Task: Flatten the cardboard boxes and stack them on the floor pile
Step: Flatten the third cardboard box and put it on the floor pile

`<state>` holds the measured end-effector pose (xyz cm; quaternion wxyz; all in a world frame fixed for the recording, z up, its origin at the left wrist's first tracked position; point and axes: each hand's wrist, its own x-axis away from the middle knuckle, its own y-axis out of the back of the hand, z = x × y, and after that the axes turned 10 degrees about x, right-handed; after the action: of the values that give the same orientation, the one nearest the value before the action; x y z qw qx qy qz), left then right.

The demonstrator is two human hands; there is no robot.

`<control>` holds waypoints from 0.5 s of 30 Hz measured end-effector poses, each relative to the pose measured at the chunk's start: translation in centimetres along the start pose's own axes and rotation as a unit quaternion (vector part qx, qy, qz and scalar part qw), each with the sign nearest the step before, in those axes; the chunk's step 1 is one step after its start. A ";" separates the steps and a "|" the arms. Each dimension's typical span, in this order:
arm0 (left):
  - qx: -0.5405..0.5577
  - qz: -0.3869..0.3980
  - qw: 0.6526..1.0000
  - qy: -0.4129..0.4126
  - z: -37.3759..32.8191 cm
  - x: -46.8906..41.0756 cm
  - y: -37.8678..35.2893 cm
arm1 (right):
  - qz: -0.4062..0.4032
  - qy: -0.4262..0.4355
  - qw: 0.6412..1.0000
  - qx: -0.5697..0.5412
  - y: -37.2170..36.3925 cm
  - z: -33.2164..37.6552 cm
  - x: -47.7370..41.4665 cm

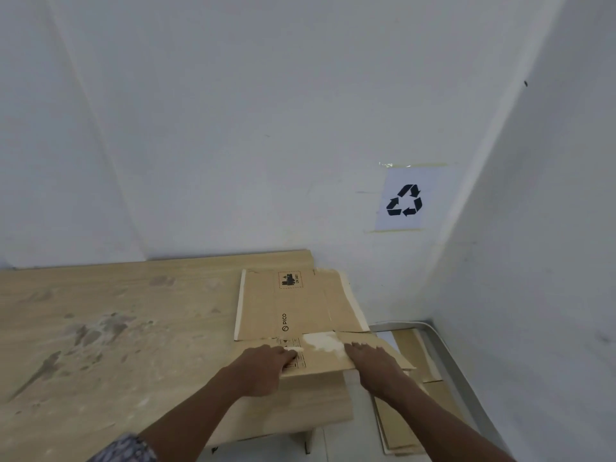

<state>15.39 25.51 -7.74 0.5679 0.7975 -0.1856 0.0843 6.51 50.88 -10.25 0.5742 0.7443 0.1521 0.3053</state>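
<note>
A flattened brown cardboard box (300, 308) with black PICO print lies at the right end of the wooden table (116, 328), its right part overhanging the table's edge. My left hand (263, 366) presses on the box's near flap, fingers bent at the flap's edge. My right hand (375, 363) lies flat on the near right flap, pressing it down. On the floor below, to the right of the table, lies a pile of flat cardboard (410, 395), partly hidden by my right arm.
White walls close in behind and on the right, meeting in a corner. A paper recycling sign (403, 200) is taped to the back wall. A grey metal rail (456, 368) runs along the floor beside the pile. The table top is stained and dusty.
</note>
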 end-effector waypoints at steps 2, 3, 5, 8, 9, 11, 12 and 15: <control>-0.008 -0.007 1.000 -0.001 -0.9 -2.8 -0.5 | -0.009 -0.001 1.000 0.005 -0.9 -2.5 -0.6; -0.009 -0.011 1.000 0.000 -1.5 -4.2 -0.7 | -0.015 -0.004 1.000 0.007 -1.2 -3.9 -0.8; 0.009 -0.018 1.000 0.002 -3.2 -7.1 -1.0 | -0.013 -0.004 1.000 0.013 -1.6 -6.9 -1.0; 0.061 -0.021 0.998 0.010 -6.5 -11.0 -1.7 | -0.005 -0.002 1.000 0.023 -1.9 -12.0 -1.1; 0.069 -0.018 0.997 0.013 -7.8 -12.3 -1.9 | -0.005 -0.001 1.000 0.023 -2.1 -13.8 -1.1; 0.062 -0.016 0.998 0.015 -10.4 -14.9 -1.9 | -0.016 -0.002 1.000 0.022 -2.5 -17.4 -1.1; 0.051 -0.016 0.999 0.013 -11.7 -16.2 -1.8 | -0.021 -0.003 1.000 0.021 -2.7 -19.1 -1.1; 0.027 -0.015 1.000 0.006 -15.5 -19.8 -1.5 | -0.035 -0.017 0.999 0.003 -3.7 -23.9 -1.1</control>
<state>-1.04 44.43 -10.62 0.5487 0.8145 -0.1680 0.0852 -8.86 69.55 -10.41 0.5848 0.7453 0.1689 0.2721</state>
